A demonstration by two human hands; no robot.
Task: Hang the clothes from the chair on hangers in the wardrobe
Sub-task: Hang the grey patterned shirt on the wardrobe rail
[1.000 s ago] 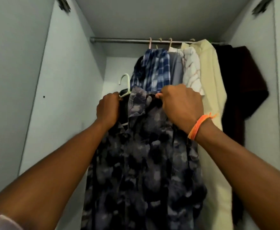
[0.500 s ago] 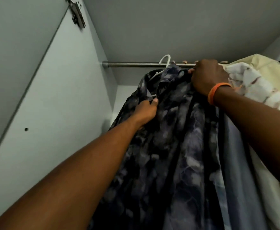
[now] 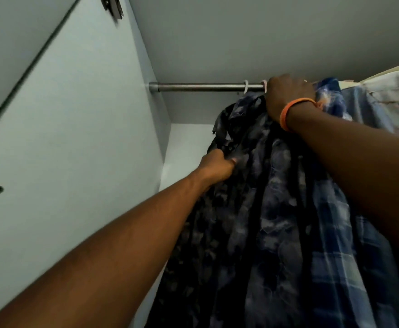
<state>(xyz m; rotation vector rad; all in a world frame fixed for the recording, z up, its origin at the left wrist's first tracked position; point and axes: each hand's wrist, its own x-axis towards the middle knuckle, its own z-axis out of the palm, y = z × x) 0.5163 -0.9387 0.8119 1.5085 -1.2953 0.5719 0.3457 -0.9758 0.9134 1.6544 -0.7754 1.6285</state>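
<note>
White hanger hook [image 3: 246, 86] sits over the rail [image 3: 203, 87]. Left hand [image 3: 217, 165] fingers pinch the dark patterned shirt [image 3: 253, 209]. Right hand [image 3: 288, 97] fingers are clamped on its collar at the rail.

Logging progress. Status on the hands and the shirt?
Left hand grips dark shirt. Right hand up at rod, grip hidden. Hanger hook over rod. Plaid shirt crowds right.

Inside a wardrobe, a dark patterned shirt [image 3: 260, 209] hangs from a white hanger hook [image 3: 246, 86] looped over the metal rail [image 3: 198, 87]. The right hand [image 3: 288, 95], an orange band [image 3: 290, 112] at its wrist, grips at the rail; the left hand [image 3: 217, 165] pinches the shirt's fabric. A blue plaid shirt [image 3: 335, 233] hangs just beside.
</note>
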